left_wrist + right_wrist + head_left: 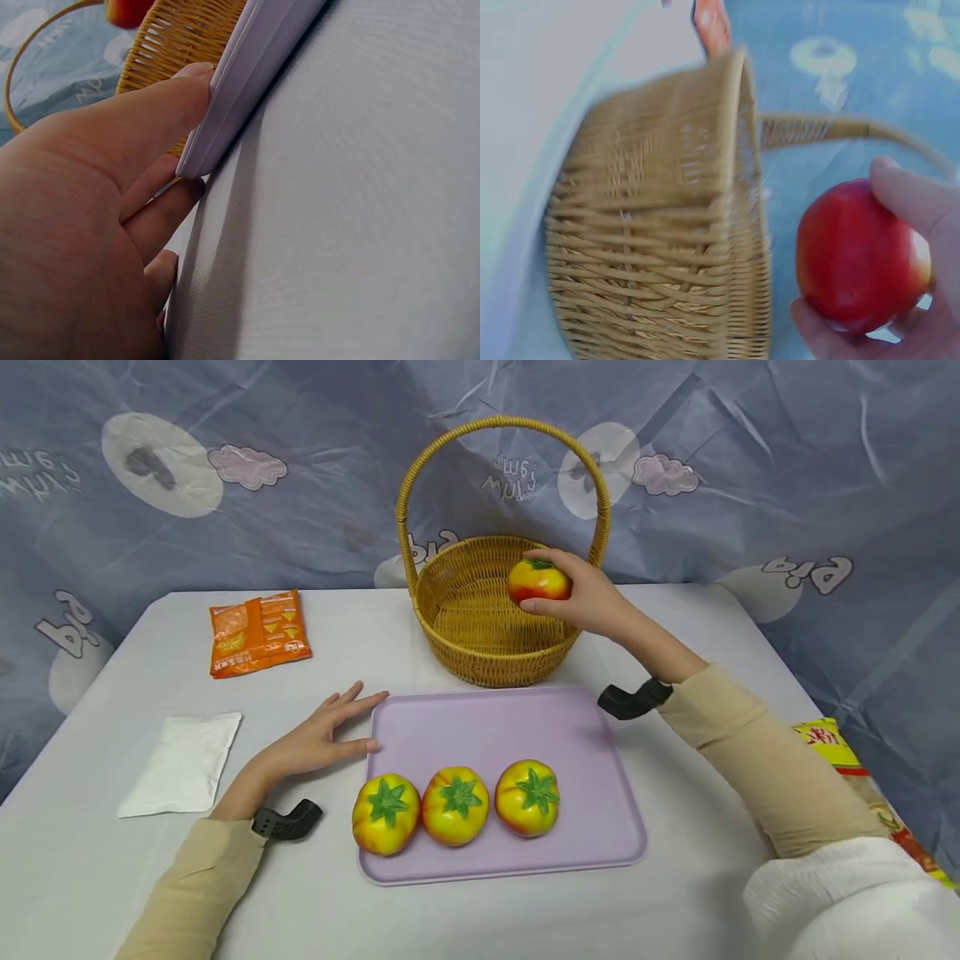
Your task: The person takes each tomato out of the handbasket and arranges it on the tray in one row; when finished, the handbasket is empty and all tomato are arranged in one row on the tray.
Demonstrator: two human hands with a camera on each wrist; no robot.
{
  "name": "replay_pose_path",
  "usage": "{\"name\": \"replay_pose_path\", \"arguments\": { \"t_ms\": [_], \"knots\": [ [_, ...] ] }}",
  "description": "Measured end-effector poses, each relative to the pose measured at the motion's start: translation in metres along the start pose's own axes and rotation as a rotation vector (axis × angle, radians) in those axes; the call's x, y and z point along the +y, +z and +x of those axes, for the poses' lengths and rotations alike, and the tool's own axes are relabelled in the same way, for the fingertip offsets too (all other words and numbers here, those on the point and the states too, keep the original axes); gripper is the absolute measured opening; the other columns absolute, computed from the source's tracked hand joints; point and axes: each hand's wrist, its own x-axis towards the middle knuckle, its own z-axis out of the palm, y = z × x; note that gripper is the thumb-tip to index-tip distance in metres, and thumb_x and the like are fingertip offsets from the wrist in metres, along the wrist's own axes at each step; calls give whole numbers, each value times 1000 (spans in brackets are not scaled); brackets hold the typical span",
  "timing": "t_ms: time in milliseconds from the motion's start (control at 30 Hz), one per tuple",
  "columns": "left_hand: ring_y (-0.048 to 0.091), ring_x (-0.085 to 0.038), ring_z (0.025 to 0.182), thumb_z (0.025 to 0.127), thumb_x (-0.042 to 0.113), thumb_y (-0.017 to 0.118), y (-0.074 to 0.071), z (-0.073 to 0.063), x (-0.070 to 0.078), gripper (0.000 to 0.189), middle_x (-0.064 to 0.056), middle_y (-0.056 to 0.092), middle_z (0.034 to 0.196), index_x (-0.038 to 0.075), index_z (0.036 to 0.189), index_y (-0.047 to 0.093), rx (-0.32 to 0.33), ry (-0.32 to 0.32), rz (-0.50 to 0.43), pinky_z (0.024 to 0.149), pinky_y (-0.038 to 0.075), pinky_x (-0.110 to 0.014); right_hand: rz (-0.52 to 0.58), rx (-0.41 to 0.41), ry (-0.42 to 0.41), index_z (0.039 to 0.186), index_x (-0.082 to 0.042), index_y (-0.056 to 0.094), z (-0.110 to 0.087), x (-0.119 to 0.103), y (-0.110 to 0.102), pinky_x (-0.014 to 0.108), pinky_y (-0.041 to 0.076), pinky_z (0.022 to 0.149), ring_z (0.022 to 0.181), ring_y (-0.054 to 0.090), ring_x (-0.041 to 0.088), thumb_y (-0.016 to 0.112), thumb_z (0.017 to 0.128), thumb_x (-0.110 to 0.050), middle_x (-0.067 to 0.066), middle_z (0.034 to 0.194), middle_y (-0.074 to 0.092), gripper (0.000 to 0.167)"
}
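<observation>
My right hand [590, 596] grips a glossy yellow-and-red tomato [534, 585] with a green star-shaped top, held over the right side of the wicker basket [491, 664]. In the right wrist view, the red underside of this tomato [855, 259] shows between thumb and fingers, beside the basket's rim. My left hand [318, 742] lies at the left edge of the lilac tray [480, 722], fingers extended. Its thumb touches the tray's rim [225, 82] in the left wrist view. Three similar tomatoes [455, 827] sit in a row along the tray's near side.
An orange snack bag [258, 635] lies at the back left, with a white packet [182, 764] nearer. A yellow-and-red package [832, 747] is partly hidden behind the right sleeve. The basket's tall handle [501, 422] arches above it, in front of a grey-blue printed cloth [322, 468].
</observation>
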Motion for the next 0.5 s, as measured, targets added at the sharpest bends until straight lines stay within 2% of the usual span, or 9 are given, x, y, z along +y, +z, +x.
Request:
{"name": "replay_pose_path", "arguments": {
  "t_ms": [233,400,500],
  "knots": [
    [1,-38,138,85,33,69,-1,0,0,68,-20,14,152,17,144,39,5,14,4,104,0,-62,-16,19,-57,137,-13,46,-66,-16,-1,46,44,84,103,48,29,75,81,-22,13,127,48,64],
    [0,-42,137,85,33,69,-1,-1,1,68,-21,12,152,16,144,39,-1,5,-3,102,1,-64,-13,15,-77,137,-11,46,-112,-16,15,42,47,78,102,49,26,76,80,-19,11,129,48,65],
    [0,-42,137,85,32,69,0,-1,1,67,-22,13,152,16,143,40,2,10,-10,102,2,-65,-9,22,-82,137,-11,46,-136,-14,27,43,48,82,105,50,23,78,78,-19,8,130,48,68]
  ]
}}
